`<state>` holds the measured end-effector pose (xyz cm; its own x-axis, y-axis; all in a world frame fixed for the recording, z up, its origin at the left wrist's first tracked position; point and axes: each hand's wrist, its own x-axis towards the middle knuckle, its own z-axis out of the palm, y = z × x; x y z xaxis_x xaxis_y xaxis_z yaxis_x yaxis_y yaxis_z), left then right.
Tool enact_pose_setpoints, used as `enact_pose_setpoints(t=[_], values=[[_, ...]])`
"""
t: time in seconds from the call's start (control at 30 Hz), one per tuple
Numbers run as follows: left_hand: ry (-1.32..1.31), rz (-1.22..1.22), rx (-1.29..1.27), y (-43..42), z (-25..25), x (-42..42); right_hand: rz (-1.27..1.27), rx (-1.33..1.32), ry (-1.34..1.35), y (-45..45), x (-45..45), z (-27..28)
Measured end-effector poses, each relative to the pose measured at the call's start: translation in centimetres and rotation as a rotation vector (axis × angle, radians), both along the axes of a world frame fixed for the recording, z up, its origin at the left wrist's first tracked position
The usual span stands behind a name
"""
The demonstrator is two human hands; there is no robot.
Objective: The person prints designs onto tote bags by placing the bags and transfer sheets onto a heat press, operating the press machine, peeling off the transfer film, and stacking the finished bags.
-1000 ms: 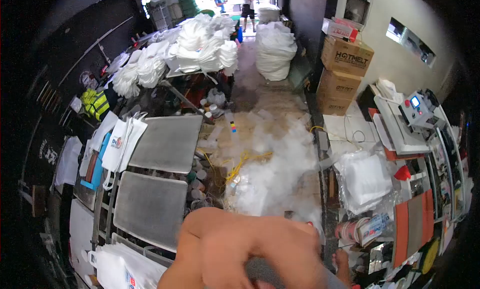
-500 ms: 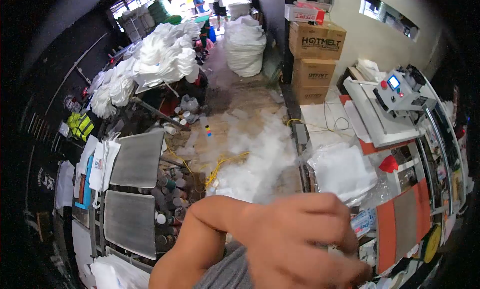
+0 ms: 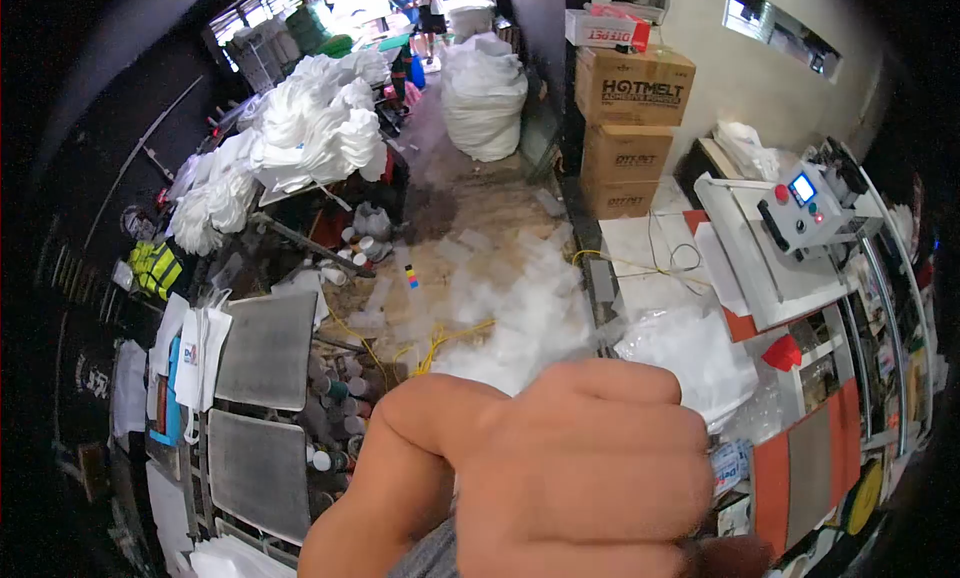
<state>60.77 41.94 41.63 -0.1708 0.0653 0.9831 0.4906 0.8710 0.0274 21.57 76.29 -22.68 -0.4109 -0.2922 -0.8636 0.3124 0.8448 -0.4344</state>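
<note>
One left hand looms close before us, its fingers curled into a fist. The palm side is hidden, so we cannot tell whether anything is pinched inside; we make out no right hand. Just beyond the fingers in our view lies the white stack in clear plastic, partly covered by the fist, and to their right is a blue-and-white printed pack; we cannot judge whether the hand touches either. Farther right of the fingers is an orange-and-grey panel, with a red piece and a machine with a lit screen beyond it. Left of the fingers, past the bent arm, jars crowd beside two grey boards. Ahead of the fingers, loose white material is strewn over the floor near a yellow cord.

As we judge it, a low sweep of the fist might snag the loose plastic and drag the stack askew, or knock the pack. The cause would be reaching blind, since our own hand blocks the view. Underfoot, the cord could catch a step, and the strewn material could slide beneath one.
</note>
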Motion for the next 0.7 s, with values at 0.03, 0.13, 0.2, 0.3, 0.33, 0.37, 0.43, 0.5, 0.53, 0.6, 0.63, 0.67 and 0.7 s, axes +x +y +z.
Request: enact_pose_setpoints(t=[0.03,0.13,0.2,0.3,0.33,0.37,0.43,0.5,0.53,0.6,0.63,0.67,0.7], values=[[0.036,-0.006,-0.005,-0.9,0.1,0.6,-0.009,0.009,-0.007,0.2,0.6,0.0],[0.133,-0.026,-0.027,-3.8,0.2,2.0,-0.03,0.026,-0.024,0.5,1.7,-0.4],[0.184,-0.03,-0.027,-5.4,0.1,2.8,-0.04,0.029,-0.034,1.2,2.1,-0.9],[0.224,-0.058,-0.014,-7.4,-0.1,3.5,-0.067,-0.195,-0.495,7.9,-3.5,-6.6],[0.236,-0.07,-0.011,-8.1,-0.1,3.8,-0.064,0.001,-0.066,2.5,2.1,-3.1],[0.244,-0.078,-0.008,-8.7,-0.1,4.0,-0.067,0.023,-0.029,1.2,3.3,-1.5],[0.255,-0.096,0.015,-9.7,-0.4,4.3,-0.075,0.023,0.0,-1.2,5.3,0.2],[0.269,-0.107,0.025,-10.5,-0.3,4.7,-0.082,0.017,0.015,-3.0,6.8,1.0],[0.281,-0.119,0.034,-10.8,-0.3,5.0,-0.085,0.014,0.017,-3.6,7.3,1.3],[0.291,-0.137,0.07,-11.5,-0.3,5.7,-0.084,0.01,0.025,-4.8,8.3,1.8],[0.287,-0.137,0.091,-11.7,-0.3,6.0,-0.078,0.009,0.027,-5.3,8.7,1.9],[0.278,-0.145,0.119,-11.8,-0.3,6.4,-0.076,0.006,0.03,-5.8,9.1,1.9],[0.271,-0.151,0.152,-11.8,-0.4,6.7,-0.073,0.004,0.034,-6.3,9.4,2.0]])
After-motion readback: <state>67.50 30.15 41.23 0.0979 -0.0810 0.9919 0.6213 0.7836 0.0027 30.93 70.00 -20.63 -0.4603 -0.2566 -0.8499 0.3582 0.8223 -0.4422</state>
